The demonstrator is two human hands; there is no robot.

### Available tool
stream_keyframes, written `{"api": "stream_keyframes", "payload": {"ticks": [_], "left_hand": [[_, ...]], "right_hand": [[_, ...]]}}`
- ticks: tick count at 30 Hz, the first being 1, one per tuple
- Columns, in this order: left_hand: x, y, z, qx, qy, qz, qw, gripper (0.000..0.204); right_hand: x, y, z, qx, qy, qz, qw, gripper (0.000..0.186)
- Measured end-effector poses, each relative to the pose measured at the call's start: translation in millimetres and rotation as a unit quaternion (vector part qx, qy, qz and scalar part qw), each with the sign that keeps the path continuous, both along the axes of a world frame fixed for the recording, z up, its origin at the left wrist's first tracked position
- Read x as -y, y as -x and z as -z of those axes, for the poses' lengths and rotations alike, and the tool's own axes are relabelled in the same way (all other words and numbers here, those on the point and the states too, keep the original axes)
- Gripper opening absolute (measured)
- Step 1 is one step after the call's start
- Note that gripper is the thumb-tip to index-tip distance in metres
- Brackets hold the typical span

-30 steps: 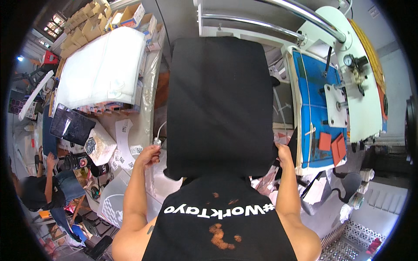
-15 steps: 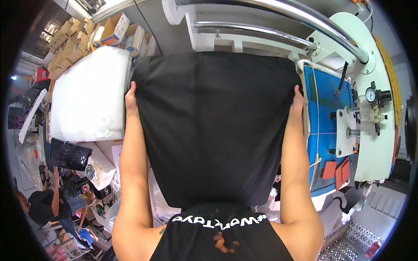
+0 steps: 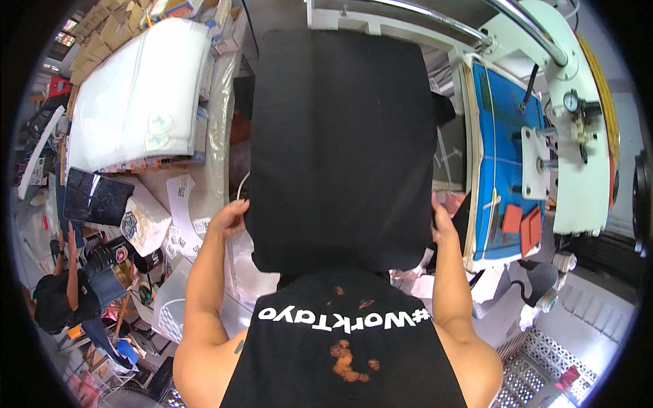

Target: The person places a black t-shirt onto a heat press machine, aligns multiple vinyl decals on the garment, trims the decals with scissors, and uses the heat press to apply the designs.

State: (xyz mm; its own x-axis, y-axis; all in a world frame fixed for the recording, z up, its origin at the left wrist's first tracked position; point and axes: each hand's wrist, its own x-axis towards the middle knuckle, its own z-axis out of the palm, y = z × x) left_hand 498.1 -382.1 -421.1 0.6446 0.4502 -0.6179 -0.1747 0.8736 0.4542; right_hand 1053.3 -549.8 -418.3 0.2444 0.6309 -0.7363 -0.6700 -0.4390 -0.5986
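A black cloth garment (image 3: 343,149) is spread over a flat, roughly rectangular support in front of me, its near edge hanging close to my chest. My left hand (image 3: 231,217) is at the garment's near left edge, fingers curled against the side. My right hand (image 3: 442,219) is at the opposite edge, its fingers partly hidden by the cloth. Both hands appear closed on the fabric. A dark flap of cloth (image 3: 443,109) sticks out on the far right side. The support underneath is covered.
On the right is a white machine (image 3: 585,177) with a pressure gauge (image 3: 571,101), beside a blue board (image 3: 507,156). Chrome bars (image 3: 537,30) cross the far side. Stacked translucent sheets (image 3: 139,95) lie left, below cardboard boxes (image 3: 102,34). Another person (image 3: 58,299) is at far left.
Both hands have come down along the garment's sides toward me. The cloth, pulled wide before, now lies narrower and flatter over the support. The whole view has shifted.
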Motion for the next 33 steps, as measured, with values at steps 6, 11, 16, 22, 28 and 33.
{"api": "stream_keyframes", "payload": {"ticks": [6, 11, 16, 22, 28, 33], "left_hand": [[49, 61, -22, -0.121, -0.091, -0.045, 0.988, 0.032], [60, 74, -16, -0.14, -0.162, -0.103, 0.971, 0.013], [71, 81, 33, -0.161, -0.174, -0.16, 0.958, 0.016], [84, 52, 15, -0.114, -0.212, -0.209, 0.948, 0.023], [95, 10, -56, -0.137, -0.215, -0.274, 0.927, 0.025], [71, -6, -65, -0.538, -0.329, -0.056, 0.774, 0.014]], "right_hand": [[69, 2, -25, 0.047, -0.146, 0.074, 0.985, 0.05], [84, 5, -19, 0.167, -0.043, 0.079, 0.982, 0.034], [96, -22, 31, 0.26, -0.004, 0.093, 0.961, 0.04], [101, -25, -23, 0.225, -0.071, 0.193, 0.953, 0.043], [94, -2, -37, 0.2, -0.076, 0.155, 0.964, 0.05], [67, 11, -34, 0.582, 0.172, -0.139, 0.782, 0.027]]}}
